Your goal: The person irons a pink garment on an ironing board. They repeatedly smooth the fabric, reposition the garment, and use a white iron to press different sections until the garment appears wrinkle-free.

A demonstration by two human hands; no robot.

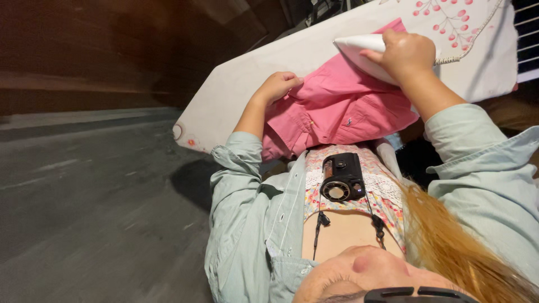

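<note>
Hands at work on an ironing board (236, 84), seen from the camera we wear on our head. Our right hand (405, 55) is closed around the top of a white iron (359, 47), fingers wrapped over it and thumb tucked along the near side; the iron's pointed nose faces left and its sole rests on a pink shirt (342, 109). Our left hand (276, 87) lies on the shirt's left edge with fingers curled, gripping or pinning the cloth there; we cannot tell whether the fabric is pinched between the fingers or only pressed flat. The pink shirt is spread across the middle of the board, its near part hanging over the board's edge toward our body, a small embroidered mark showing on its front. Beyond the iron, a white cloth with pink flower embroidery (449, 22) lies on the far end of the board. Both our arms are in pale green sleeves (483, 168). A small black device with a round fan face (341, 178) hangs at our chest on black cords. Dark grey floor (84, 196) stretches to the left of the board.
</note>
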